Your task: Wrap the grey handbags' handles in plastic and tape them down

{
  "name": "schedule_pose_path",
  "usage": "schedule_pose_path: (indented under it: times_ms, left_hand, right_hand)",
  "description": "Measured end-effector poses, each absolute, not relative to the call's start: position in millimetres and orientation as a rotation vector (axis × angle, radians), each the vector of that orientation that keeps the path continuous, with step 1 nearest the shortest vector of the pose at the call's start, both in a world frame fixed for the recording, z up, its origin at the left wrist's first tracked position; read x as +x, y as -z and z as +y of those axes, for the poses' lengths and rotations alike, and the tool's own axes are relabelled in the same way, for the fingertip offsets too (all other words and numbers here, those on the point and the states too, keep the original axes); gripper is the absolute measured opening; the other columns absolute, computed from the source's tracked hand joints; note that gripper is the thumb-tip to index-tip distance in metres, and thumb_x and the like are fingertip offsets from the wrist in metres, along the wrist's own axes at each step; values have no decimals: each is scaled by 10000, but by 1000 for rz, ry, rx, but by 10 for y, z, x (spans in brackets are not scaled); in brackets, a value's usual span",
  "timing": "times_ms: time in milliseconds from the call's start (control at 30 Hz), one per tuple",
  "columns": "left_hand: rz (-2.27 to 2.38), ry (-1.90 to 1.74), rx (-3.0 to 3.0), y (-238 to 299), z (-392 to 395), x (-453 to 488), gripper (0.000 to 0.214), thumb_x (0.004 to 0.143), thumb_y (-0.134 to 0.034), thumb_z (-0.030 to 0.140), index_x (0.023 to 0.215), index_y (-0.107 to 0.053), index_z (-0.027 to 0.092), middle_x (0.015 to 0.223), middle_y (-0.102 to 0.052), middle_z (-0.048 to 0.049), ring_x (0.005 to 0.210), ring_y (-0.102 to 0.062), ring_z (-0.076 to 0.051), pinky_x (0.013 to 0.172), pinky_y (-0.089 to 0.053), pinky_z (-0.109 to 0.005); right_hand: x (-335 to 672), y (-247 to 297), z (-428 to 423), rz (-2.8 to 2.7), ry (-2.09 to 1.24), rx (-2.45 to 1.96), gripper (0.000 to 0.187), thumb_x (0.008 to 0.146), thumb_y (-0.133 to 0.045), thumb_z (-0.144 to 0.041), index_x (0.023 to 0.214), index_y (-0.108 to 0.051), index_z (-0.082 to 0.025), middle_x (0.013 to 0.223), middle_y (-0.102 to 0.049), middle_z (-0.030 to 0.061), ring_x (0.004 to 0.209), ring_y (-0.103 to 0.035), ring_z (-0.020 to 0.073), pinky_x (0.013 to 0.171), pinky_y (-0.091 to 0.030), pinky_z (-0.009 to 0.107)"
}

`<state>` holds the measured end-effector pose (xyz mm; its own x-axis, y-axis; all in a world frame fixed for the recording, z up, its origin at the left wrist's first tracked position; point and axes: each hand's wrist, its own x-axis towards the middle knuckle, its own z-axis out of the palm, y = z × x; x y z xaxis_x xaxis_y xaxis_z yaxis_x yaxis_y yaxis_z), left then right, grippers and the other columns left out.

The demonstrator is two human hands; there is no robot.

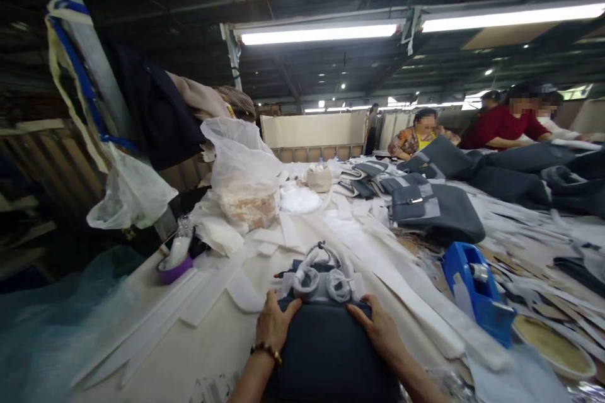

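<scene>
A dark blue-grey bag [333, 346] stands at the near edge of the table, right in front of me. My left hand [274, 324] grips its upper left corner, thumb on the near face and the other fingers mostly hidden at the side. At the upper right corner my right hand [378, 327] holds it the same way. Along the bag's top lie handles [326, 255] wrapped in whitish film, with two round wrapped parts [306, 282] between my hands. A beaded bracelet [267, 352] circles my left wrist.
A blue tape dispenser [475, 289] and a round tray [553, 346] sit to the right. Further back are more dark bags [418, 201]. White strips [416, 308] litter the table. A purple bowl [174, 269] and a plastic bag [241, 157] are left. Co-workers [505, 119] work at the back right.
</scene>
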<state>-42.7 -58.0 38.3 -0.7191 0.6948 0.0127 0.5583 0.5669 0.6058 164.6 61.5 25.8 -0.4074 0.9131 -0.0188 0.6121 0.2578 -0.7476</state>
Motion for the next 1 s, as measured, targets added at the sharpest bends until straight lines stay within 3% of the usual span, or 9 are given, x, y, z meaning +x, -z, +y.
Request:
schedule_pose_path:
  times_ms: [133, 233, 333, 467, 600, 667, 767, 900, 1000]
  left_hand:
    - [2593, -832, 1503, -455, -526, -328, 543, 784, -607, 286, 1297, -456, 195, 1387, -443, -136, 1299, -384, -284, 1052, -324, -434]
    - [2531, -629, 1788, -563, -358, -398, 330, 791, -604, 233, 1118, -610, 194, 1349, -485, -129, 1250, -452, -277, 1015, -394, -398]
    - [2479, -544, 1838, -646, -231, -548, 207, 777, -606, 155, 976, -657, 174, 1295, -542, -116, 1206, -502, -231, 1009, -411, -322]
    - [2533, -468, 1802, -549, -237, -611, 227, 817, -513, 110, 994, -648, 151, 1253, -576, -137, 1174, -528, -274, 973, -446, -411]
    - [2628, -564, 2007, -283, -237, -375, 398, 819, -388, 69, 1171, -575, 73, 1374, -447, -215, 1289, -398, -335, 1033, -385, -498]
    - [2460, -569, 2221, -209, -128, -208, 552, 764, -343, -3, 1289, -488, 85, 1397, -430, -188, 1311, -376, -298, 1055, -385, -452]
    - [2325, -366, 2091, -257, 193, -19, 663, 699, -272, -99, 1309, -467, 73, 1383, -452, -178, 1295, -406, -262, 1055, -394, -408]
    - [2332, -280, 1927, -427, 665, -15, 517, 767, -285, -105, 1196, -548, 17, 1301, -511, -230, 1253, -456, -258, 1046, -383, -386]
    - [2281, -231, 1895, -473, 881, -137, 277, 879, -430, 38, 1090, -597, 101, 1166, -606, -135, 1136, -540, -225, 987, -424, -422]
  right_hand:
    - [1663, -210, 585, -2065, -990, -1358, 425, 768, -456, -567, 983, -523, -207, 857, -700, 83, 859, -666, 288, 772, -461, 359]
    - [1662, -192, 611, -2026, -1000, -1349, 387, 758, -478, -553, 948, -541, -221, 813, -706, 65, 819, -671, 281, 742, -469, 351]
    - [1653, -184, 640, -1997, -1039, -1363, 395, 757, -484, -553, 970, -548, -227, 810, -711, 58, 819, -672, 274, 748, -471, 345]
    - [1641, -171, 659, -1996, -1096, -1403, 422, 757, -477, -567, 996, -547, -226, 849, -713, 67, 869, -669, 282, 783, -467, 350]
    - [1651, -121, 670, -1979, -1119, -1420, 426, 746, -498, -561, 1002, -546, -225, 880, -713, 73, 880, -668, 287, 787, -470, 355]
    - [1656, -84, 675, -1969, -1130, -1422, 421, 741, -513, -552, 1005, -547, -225, 897, -714, 73, 891, -668, 285, 787, -472, 348]
    - [1650, -32, 674, -1957, -1122, -1395, 403, 746, -525, -550, 1002, -550, -240, 893, -717, 51, 877, -671, 264, 770, -474, 317]
    - [1638, -6, 661, -1906, -1059, -1402, 378, 761, -512, -558, 980, -559, -253, 771, -708, 13, 793, -678, 240, 716, -472, 285]
    - [1646, -29, 666, -1936, -1096, -1397, 377, 768, -513, -549, 994, -559, -251, 754, -697, 6, 754, -670, 224, 704, -469, 272]
